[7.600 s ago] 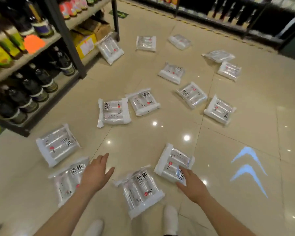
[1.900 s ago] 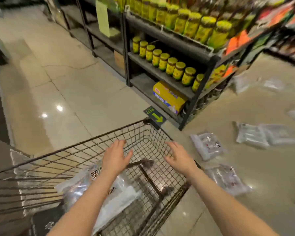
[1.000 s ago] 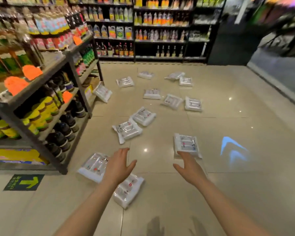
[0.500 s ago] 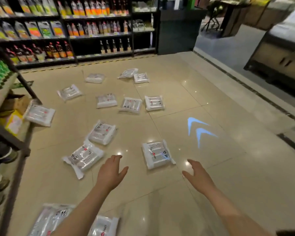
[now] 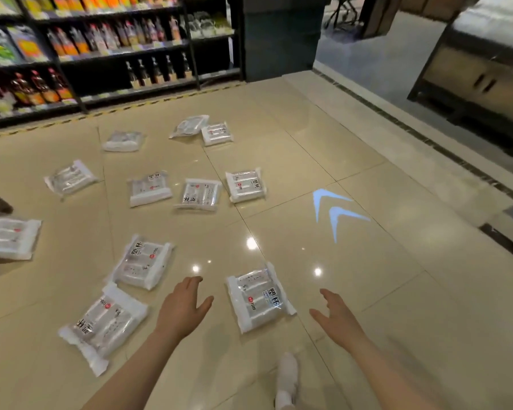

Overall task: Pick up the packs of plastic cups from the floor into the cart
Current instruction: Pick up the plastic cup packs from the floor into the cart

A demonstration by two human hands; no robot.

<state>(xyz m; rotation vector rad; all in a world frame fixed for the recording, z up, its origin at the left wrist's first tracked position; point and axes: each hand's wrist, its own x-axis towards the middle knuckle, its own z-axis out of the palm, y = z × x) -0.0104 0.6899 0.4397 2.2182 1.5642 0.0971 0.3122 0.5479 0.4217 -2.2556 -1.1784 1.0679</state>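
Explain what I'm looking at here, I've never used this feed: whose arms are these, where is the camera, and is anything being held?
There is no machine. The view comes from a wide-angle camera worn on a person's head, looking forward and down in a shop aisle. The two bare arms are that person's own. The left hand and right hand are both open and hold nothing; they reach out on either side of the nearest pack of plastic cups, not touching it. About ten more packs lie scattered on the tiled floor, such as one at lower left. Shelves of bottles stand behind. The cart is out of view.
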